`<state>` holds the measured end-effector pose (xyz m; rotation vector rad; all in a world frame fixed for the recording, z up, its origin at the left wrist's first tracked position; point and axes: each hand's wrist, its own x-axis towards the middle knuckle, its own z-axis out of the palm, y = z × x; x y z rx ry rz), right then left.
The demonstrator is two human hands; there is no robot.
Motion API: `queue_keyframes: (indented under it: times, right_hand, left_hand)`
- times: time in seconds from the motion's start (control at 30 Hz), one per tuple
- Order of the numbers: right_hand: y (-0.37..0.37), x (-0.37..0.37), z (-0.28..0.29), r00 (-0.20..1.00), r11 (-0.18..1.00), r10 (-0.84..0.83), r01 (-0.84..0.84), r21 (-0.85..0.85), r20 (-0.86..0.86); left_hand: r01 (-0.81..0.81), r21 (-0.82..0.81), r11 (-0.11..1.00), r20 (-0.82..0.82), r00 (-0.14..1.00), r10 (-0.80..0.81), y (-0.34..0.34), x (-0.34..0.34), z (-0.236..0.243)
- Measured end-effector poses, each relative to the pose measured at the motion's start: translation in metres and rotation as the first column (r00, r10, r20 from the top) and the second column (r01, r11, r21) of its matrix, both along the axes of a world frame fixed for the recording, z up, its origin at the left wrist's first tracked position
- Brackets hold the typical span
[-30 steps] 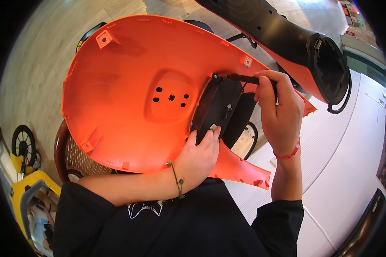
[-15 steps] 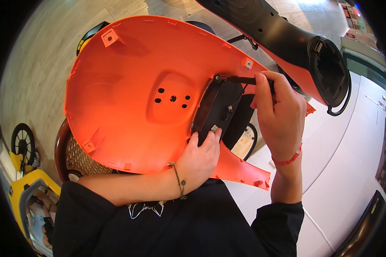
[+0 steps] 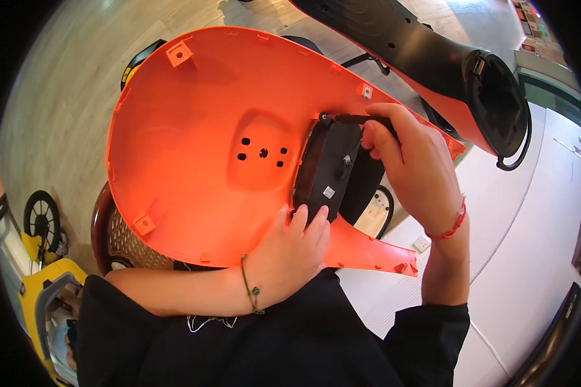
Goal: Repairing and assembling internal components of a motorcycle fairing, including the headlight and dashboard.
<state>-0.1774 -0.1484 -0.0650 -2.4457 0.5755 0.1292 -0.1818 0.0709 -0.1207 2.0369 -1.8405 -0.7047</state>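
Over wooden flooring (image 3: 58, 122), gripping a dark tool (image 3: 350, 119) in right hand (image 3: 418, 169), resting a spread left hand (image 3: 287, 258) on a black box (image 3: 323, 168) inside an orange shell (image 3: 181, 142).

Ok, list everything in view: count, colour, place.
shell: one, orange, centre
box: one, black, against the shell
slim tool: one, dark, at box's upper end
moulded part: one, black and red, upper right
woven seat: one, brown, shell's lower left
wheel: one, black, far left
yellow body: one, yellow, lower left
socket: one, white, lower right
smooth surface: one, white, right side
floor: one, pale, upper left
shirt: one, black, bottom
left hand: one, green bracelet, fingertips on box
right hand: one, red bracelet, gripping tool
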Motion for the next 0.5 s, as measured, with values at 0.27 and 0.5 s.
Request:
queue_keyframes:
  times: [0.27, 0.5]
  right_hand:
    - [-0.017, 0.015, 0.007, 0.908, 0.888, 0.416, -0.417, -0.197, -0.044]
    - [-0.036, 0.020, -0.014, 0.804, 0.819, 0.551, -0.467, -0.334, 0.226]
  left_hand:
    - [0.037, 0.183, 0.982, -0.113, 0.993, -0.016, 0.022, 0.047, -0.004]
    - [-0.101, 0.108, 0.989, -0.222, 0.967, 0.123, 0.019, 0.054, -0.051]
